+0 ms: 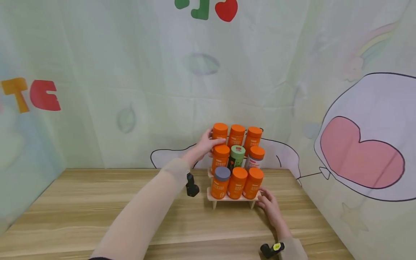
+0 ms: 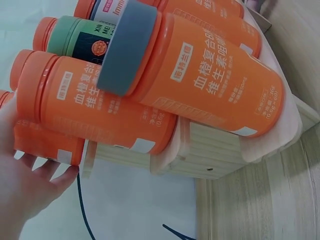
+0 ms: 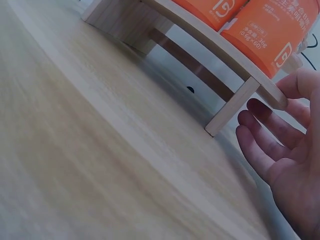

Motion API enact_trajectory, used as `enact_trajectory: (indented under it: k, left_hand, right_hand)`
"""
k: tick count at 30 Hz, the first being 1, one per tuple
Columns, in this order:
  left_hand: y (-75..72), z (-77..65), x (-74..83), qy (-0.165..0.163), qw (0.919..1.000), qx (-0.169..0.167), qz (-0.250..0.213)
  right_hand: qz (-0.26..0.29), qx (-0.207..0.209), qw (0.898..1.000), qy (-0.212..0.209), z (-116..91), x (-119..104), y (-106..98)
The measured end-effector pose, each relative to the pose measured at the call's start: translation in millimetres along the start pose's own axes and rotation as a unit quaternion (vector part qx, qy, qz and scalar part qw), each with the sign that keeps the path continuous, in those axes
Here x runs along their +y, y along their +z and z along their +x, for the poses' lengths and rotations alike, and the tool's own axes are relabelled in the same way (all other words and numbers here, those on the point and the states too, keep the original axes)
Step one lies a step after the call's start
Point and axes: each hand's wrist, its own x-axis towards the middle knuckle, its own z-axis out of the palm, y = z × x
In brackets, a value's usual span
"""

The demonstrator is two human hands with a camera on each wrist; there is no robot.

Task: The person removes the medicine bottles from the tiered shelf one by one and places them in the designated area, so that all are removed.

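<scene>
A stepped wooden display rack (image 1: 234,199) carries orange supplement bottles in three tiers. My left hand (image 1: 206,144) grips the top-left orange bottle (image 1: 220,130) from its left side, thumb across the front; in the left wrist view, fingertips (image 2: 64,176) curl at its base. In the second tier stand a green-capped bottle (image 1: 237,154) and a white-labelled bottle (image 1: 255,157). A grey-capped bottle (image 1: 220,185) stands at the left of the front tier. My right hand (image 1: 270,206) pinches the front-right end of the lowest shelf (image 3: 274,96), its other fingers curled beneath.
The rack stands on a wood-grain table (image 1: 130,184) near its back edge. Behind hangs a printed cloth (image 1: 130,65), which also runs along the right side. Black wrist devices (image 1: 192,187) are worn on both arms.
</scene>
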Motion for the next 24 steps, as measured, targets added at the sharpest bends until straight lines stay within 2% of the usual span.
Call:
enact_trajectory:
  k: [10, 14, 19, 24]
  left_hand:
    - [-25.8, -8.1, -0.9, 0.029, 0.9987, 0.032, 0.027]
    - [-38.0, -13.8, -5.0, 0.041, 0.9969, 0.064, 0.018]
    - [-51.0, -22.0, -15.8, 0.038, 0.9927, 0.113, -0.021]
    - [-60.7, -30.1, -33.6, 0.029, 0.9913, 0.125, -0.028]
  right_hand:
    - [0.001, 0.002, 1.0, 0.011, -2, 0, 0]
    - [-0.005, -0.001, 1.0, 0.013, -3, 0, 0]
    - [-0.013, -0.003, 1.0, 0.02, -5, -1, 0]
    - [-0.015, -0.004, 1.0, 0.024, -4, -2, 0]
